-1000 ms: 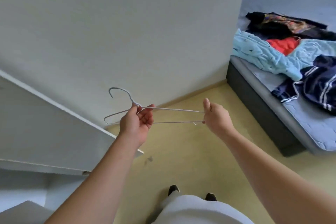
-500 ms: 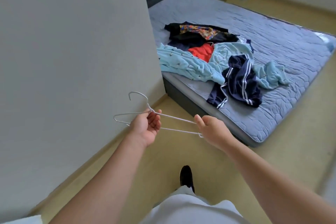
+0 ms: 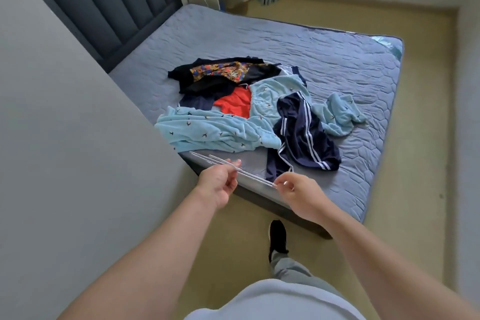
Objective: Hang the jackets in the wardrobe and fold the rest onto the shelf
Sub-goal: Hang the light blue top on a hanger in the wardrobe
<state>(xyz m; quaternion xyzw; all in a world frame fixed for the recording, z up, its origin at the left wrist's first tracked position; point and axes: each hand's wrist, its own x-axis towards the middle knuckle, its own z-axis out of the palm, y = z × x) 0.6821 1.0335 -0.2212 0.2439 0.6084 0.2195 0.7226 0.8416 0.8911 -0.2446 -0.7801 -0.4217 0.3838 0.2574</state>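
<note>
Both hands hold a thin white wire hanger (image 3: 249,176) edge-on over the near corner of the bed. My left hand (image 3: 218,184) grips its middle and my right hand (image 3: 296,193) pinches its right end. On the bed (image 3: 350,80) lies a heap of clothes: a navy jacket with white stripes (image 3: 304,138), a light blue patterned garment (image 3: 215,132), a red piece (image 3: 235,102) and a black garment with a colourful print (image 3: 223,73). The hanger's hook is not visible.
A grey wall or wardrobe side (image 3: 65,138) fills the left. A dark padded headboard (image 3: 109,2) stands behind the bed. Yellowish floor (image 3: 415,189) runs along the bed's right side and foot. My shoe (image 3: 277,236) steps forward near the bed corner.
The view has swung right from the wall toward the bed and come closer. The hanger has turned from face-on to edge-on and now hovers over the bed corner.
</note>
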